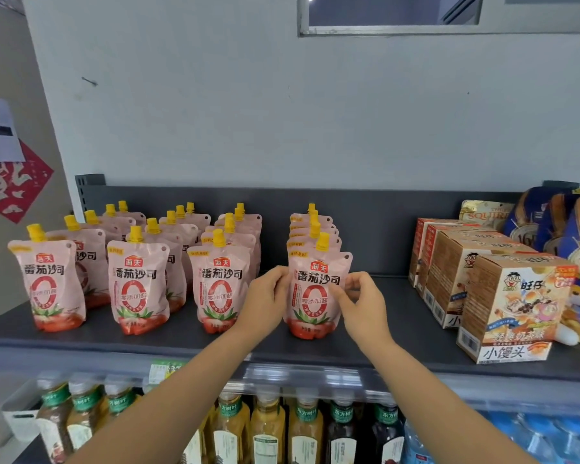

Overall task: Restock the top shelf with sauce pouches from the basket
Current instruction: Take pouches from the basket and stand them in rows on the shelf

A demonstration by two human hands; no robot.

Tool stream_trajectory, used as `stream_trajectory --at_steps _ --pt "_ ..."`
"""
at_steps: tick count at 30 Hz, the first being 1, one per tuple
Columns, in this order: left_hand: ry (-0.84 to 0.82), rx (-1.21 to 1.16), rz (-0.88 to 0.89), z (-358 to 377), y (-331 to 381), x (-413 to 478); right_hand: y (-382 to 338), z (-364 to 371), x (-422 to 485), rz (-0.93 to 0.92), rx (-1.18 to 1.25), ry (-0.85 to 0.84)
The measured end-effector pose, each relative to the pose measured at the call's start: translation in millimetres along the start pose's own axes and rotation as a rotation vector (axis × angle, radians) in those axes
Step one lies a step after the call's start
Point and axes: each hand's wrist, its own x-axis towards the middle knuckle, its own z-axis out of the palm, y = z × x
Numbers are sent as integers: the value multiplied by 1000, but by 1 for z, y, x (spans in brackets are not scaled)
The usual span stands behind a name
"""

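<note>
The top shelf [399, 329], a dark board set against a pale wall, is filled on the right by snack boxes [503, 306] and on the left by pouches [134, 283] stood upright in four rows running front to back. Bottles [268, 426] are ranged on the tier below. The rightmost row is headed by the pouch [315, 296] now being handled. It is stood on its base near the shelf's front edge, just ahead of its row-mates and well apart from the boxes.

The step in hand is judged to be the settling and squaring of this pouch. It is best done with the base kept flat, the printed face turned outward and the yellow spout lined up with those behind. The grip should be eased only once the pouch is felt to stand alone, since a soft pouch is easily tipped into its neighbours.

The pouch is flanked by both hands. Its left edge is pinched high up by the left hand [265, 299], whose fingers [280, 274] are curled there. The right hand [362, 306] is set at the right edge with fingers [337, 294] curled and the forefinger laid on the print. A light pinch is what appears, though the thumb's contact cannot be told for certain. Nothing else is held.
</note>
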Motion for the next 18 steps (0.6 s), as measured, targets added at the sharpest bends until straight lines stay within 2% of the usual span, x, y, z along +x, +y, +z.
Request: stream_trajectory --at_steps 5,9,13,16,18 --pt "-20 17 -27 -3 -16 7 -2 8 9 13 3 20" --pt "-147 -3 -51 -6 -27 10 -3 8 13 18 10 -17" --pt "-258 73 -53 -10 -31 11 -3 -1 17 43 -95 -196" --pt "-271 107 -37 -11 -33 11 -2 -8 18 82 -169 -339" --pt "-266 127 -12 -9 -32 11 -2 -11 19 95 -186 -367"
